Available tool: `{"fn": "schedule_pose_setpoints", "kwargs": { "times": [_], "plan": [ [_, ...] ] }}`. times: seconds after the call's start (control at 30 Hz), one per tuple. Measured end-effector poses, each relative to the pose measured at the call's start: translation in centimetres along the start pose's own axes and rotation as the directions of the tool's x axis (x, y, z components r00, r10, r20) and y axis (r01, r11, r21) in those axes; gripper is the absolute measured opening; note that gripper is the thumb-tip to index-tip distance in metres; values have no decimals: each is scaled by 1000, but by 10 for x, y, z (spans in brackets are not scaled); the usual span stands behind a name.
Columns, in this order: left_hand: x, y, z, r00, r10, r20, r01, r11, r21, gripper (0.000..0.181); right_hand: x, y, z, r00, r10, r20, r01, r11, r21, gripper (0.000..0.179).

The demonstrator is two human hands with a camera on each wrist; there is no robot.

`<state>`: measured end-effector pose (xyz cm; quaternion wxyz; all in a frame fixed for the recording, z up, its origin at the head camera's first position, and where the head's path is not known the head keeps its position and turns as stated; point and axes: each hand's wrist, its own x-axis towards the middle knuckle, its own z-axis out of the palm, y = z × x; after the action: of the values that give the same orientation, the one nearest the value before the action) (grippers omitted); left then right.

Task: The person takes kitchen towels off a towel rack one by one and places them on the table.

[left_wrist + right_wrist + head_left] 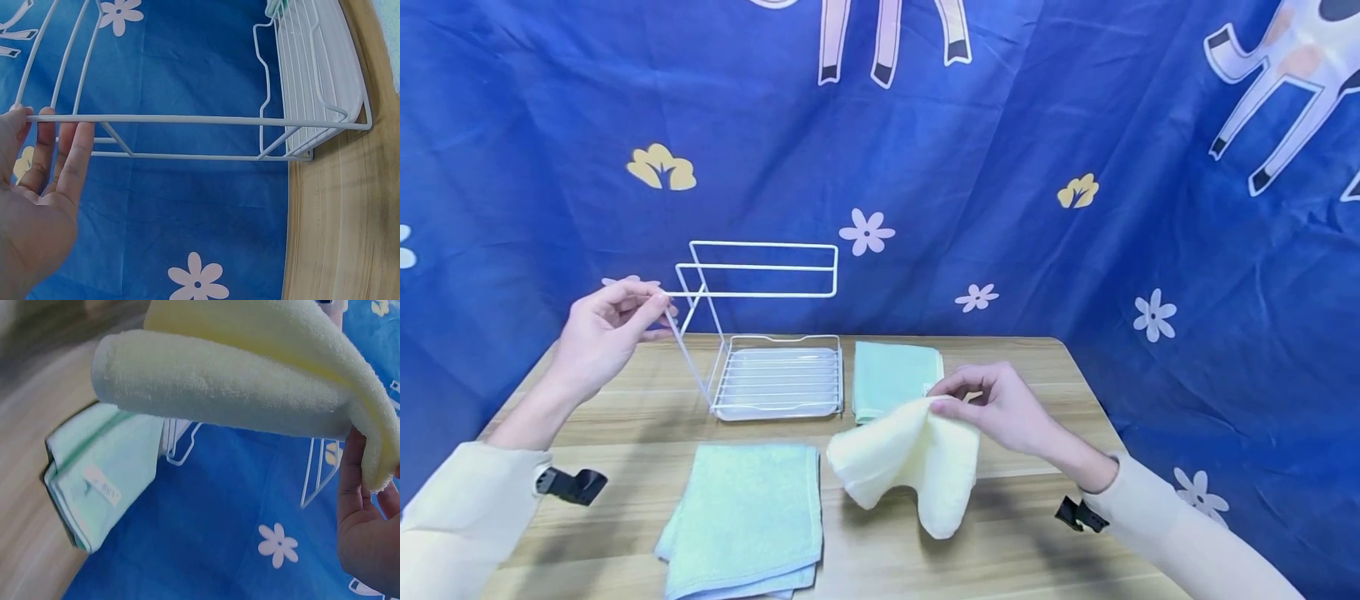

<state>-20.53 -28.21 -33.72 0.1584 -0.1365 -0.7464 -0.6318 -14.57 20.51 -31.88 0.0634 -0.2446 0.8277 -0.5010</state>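
Note:
A white wire rack (760,294) with a slatted base stands at the back of the table. My left hand (613,325) pinches the front upright at its upper left corner; the left wrist view shows the fingers (78,156) against that white bar. From my right hand (992,404) hangs a pale yellow towel (887,450), pinched at its top edge between thumb and fingers and drooping in two folds above the table. Just behind it lies a folded mint green towel (895,375) with a small label, partly covered by the yellow one.
A white tray (778,375) sits under the rack's slats. Nearer the front left lies a stack of folded light green and blue towels (752,517). The wooden table (625,433) meets a blue printed curtain (760,150) at the back and sides.

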Motion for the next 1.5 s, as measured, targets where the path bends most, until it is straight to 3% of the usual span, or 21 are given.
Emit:
{"fn": "schedule_pose_setpoints", "kwargs": {
  "times": [0.4, 0.6, 0.73, 0.93, 1.2, 1.3, 1.5],
  "plan": [
    [1, 2, 1, 1000, 14, -22, -12, 996, 89, 14, -28, -4, 22, 986, -101, 133, 84, 988, 127, 10],
    [-1, 0, -1, 1000, 27, -10, -27, 1000, 13, 16, -36, 1, 29, 973, -77, 218, 33, 980, 196, 13],
    [-1, -1, -2, 999, 32, -3, -32, 999, 1, 17, -30, 20, 31, 969, -33, 244, 5, 993, 115, 15],
    [1, 0, -2, 1000, 27, -5, -27, 996, 86, 14, -18, 56, 29, 974, 20, 228, -21, 1000, 5, 16],
    [0, 0, -1, 999, 26, -19, -24, 995, 99, 12, -12, 96, 28, 974, 100, 201, -100, 995, -12, 17],
    [0, 0, -1, 1000, 29, -8, -28, 997, 65, 13, -11, 110, 29, 974, 121, 189, -118, 993, -26, 15],
    [0, -1, -1, 1000, 26, -5, -25, 998, 60, 14, -8, 139, 30, 974, 122, 189, -113, 992, -54, 14]
  ]
}}
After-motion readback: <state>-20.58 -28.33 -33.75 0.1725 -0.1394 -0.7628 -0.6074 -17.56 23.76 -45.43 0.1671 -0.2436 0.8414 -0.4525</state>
